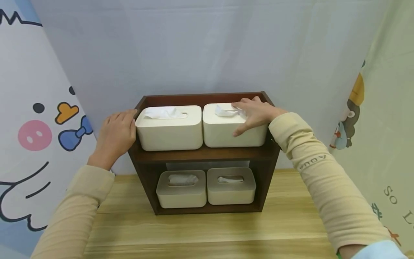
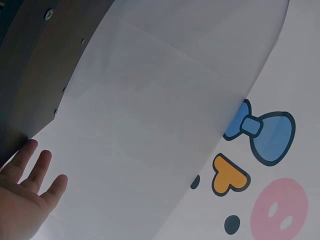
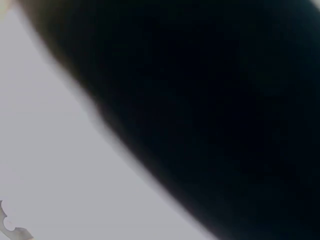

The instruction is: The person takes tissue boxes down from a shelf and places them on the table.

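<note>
A dark brown two-tier shelf (image 1: 207,154) holds cream tissue boxes on both levels. In the head view, my right hand (image 1: 257,113) spans the upper right tissue box (image 1: 223,136), thumb over its front and fingers toward its back edge. White tissue (image 1: 223,111) pokes from its slot. Beside it stands the upper left tissue box (image 1: 171,135). My left hand (image 1: 118,133) rests at the shelf's upper left side; the left wrist view shows its fingers (image 2: 37,172) extended by the dark side panel (image 2: 40,65). A dark blur fills most of the right wrist view, hiding the right hand.
Two more tissue boxes, a lower left one (image 1: 182,196) and a lower right one (image 1: 231,192), sit on the bottom level. The shelf stands on a wood-grain surface (image 1: 161,237). Behind it hangs a pale cloth (image 1: 207,46); printed cartoon cloths flank both sides.
</note>
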The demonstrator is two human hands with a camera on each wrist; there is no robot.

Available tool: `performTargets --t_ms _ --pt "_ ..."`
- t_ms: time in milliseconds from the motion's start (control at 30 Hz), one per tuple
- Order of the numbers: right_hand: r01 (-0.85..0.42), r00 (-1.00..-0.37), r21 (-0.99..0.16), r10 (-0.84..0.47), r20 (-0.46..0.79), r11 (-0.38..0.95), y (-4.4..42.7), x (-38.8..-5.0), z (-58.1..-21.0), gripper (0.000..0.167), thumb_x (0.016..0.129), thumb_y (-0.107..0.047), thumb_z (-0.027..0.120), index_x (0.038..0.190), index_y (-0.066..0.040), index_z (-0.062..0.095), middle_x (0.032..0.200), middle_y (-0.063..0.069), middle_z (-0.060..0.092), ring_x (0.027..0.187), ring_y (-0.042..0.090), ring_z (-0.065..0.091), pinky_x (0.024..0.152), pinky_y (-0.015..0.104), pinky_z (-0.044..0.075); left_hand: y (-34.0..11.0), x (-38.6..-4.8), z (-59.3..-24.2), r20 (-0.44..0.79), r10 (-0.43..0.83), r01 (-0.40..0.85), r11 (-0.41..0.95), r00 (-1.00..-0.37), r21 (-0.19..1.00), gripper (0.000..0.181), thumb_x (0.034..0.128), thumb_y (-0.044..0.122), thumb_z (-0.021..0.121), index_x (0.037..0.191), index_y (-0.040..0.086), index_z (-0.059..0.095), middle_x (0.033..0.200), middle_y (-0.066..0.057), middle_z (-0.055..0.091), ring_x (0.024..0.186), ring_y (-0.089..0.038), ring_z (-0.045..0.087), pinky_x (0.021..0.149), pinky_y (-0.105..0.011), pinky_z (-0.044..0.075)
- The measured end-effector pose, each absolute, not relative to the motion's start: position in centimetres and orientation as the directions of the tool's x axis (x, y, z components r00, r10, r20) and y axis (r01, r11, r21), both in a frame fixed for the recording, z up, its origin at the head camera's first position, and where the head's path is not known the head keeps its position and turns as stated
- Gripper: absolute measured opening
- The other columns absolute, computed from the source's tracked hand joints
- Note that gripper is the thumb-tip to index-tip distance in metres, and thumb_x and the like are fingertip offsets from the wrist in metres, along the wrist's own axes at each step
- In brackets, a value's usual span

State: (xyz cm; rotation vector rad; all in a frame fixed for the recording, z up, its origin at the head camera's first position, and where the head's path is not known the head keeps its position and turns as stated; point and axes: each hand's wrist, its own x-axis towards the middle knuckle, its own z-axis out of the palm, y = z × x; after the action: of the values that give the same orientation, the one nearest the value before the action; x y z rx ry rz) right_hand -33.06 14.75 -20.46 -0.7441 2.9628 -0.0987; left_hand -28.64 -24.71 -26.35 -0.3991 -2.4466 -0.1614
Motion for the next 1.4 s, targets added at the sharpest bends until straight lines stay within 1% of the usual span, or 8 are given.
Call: performTargets --t_ms 233,300,400,533,767,1000,1233,1400 --pt "-0.505 -0.863 -0.024 -0.506 -0.016 0.863 14.6 -32.9 -19.9 0.105 0.062 -0.063 0.07 0.145 -0.017 0.026 0.136 0.008 0.036 0.108 0.034 0.033 0.082 0.048 0.04 -24.6 -28.6 -26.3 0.616 0.239 0.325 0.945 -0.751 0.03 0.039 0.0966 0.015 0.031 0.128 0.001 0.049 0.124 -0.022 0.055 0.114 -0.042 0.047 0.096 -0.056 0.035" --pt "-0.509 -0.861 -0.016 -0.509 -0.01 0.861 14.6 -32.8 -19.5 0.105 0.062 -0.062 0.07 0.145 -0.016 0.026 0.138 0.01 0.034 0.111 0.036 0.033 0.085 0.052 0.039 -24.5 -28.7 -26.3 0.615 0.235 0.324 0.945 -0.752 0.035 0.039 0.0965 0.015 0.031 0.128 0.002 0.049 0.124 -0.022 0.055 0.114 -0.042 0.047 0.096 -0.056 0.035" --pt "-0.504 -0.864 -0.006 -0.504 -0.014 0.864 14.5 -32.6 -18.6 0.106 0.063 -0.063 0.07 0.146 -0.016 0.023 0.146 0.013 0.027 0.121 0.041 0.029 0.093 0.06 0.033 -24.5 -28.7 -26.3 0.617 0.231 0.321 0.946 -0.752 0.037 0.039 0.0964 0.015 0.032 0.128 0.002 0.049 0.124 -0.022 0.055 0.114 -0.042 0.047 0.096 -0.056 0.035" --pt "-0.501 -0.865 0.0 -0.501 -0.015 0.866 14.2 -32.2 -17.3 0.108 0.063 -0.062 0.07 0.147 -0.017 0.02 0.15 0.016 0.02 0.126 0.044 0.024 0.095 0.064 0.027 -24.5 -28.8 -26.2 0.621 0.232 0.32 0.947 -0.748 0.032 0.039 0.0964 0.015 0.032 0.128 0.002 0.05 0.123 -0.022 0.055 0.114 -0.042 0.047 0.095 -0.057 0.035" --pt "-0.533 -0.846 -0.025 -0.532 0.031 0.846 14.1 -31.6 -15.1 0.107 0.063 -0.055 0.074 0.146 -0.012 0.021 0.146 0.016 0.026 0.122 0.043 0.026 0.095 0.058 0.032 -24.7 -28.7 -26.2 0.621 0.233 0.317 0.948 -0.748 0.025 0.038 0.0961 0.014 0.032 0.127 0.001 0.05 0.122 -0.022 0.055 0.113 -0.041 0.047 0.095 -0.057 0.036" --pt "-0.527 -0.849 -0.043 -0.524 0.068 0.848 15.0 -31.3 -12.9 0.109 0.063 -0.056 0.074 0.147 -0.012 0.019 0.143 0.015 0.028 0.121 0.043 0.025 0.096 0.055 0.03 -24.8 -28.8 -26.4 0.623 0.229 0.31 0.95 -0.748 0.023 0.038 0.0957 0.015 0.033 0.127 0.002 0.05 0.123 -0.022 0.056 0.113 -0.042 0.047 0.095 -0.056 0.035" --pt "-0.501 -0.861 -0.034 -0.494 0.123 0.865 17.1 -31.0 -10.8 0.109 0.065 -0.056 0.073 0.146 -0.009 0.019 0.14 0.018 0.033 0.119 0.044 0.026 0.094 0.053 0.028 -24.5 -29.0 -26.5 0.61 0.225 0.31 0.95 -0.76 0.036 0.038 0.0963 0.015 0.032 0.128 0.002 0.049 0.124 -0.022 0.055 0.114 -0.042 0.046 0.096 -0.057 0.034" --pt "-0.46 -0.881 -0.03 -0.452 0.141 0.887 19.7 -31.1 -10.3 0.108 0.066 -0.055 0.073 0.146 -0.007 0.018 0.14 0.021 0.034 0.119 0.044 0.027 0.093 0.052 0.025 -24.2 -29.2 -26.4 0.6 0.229 0.307 0.951 -0.767 0.029 0.038 0.096 0.015 0.033 0.128 0.002 0.049 0.125 -0.021 0.054 0.115 -0.041 0.046 0.097 -0.056 0.034"
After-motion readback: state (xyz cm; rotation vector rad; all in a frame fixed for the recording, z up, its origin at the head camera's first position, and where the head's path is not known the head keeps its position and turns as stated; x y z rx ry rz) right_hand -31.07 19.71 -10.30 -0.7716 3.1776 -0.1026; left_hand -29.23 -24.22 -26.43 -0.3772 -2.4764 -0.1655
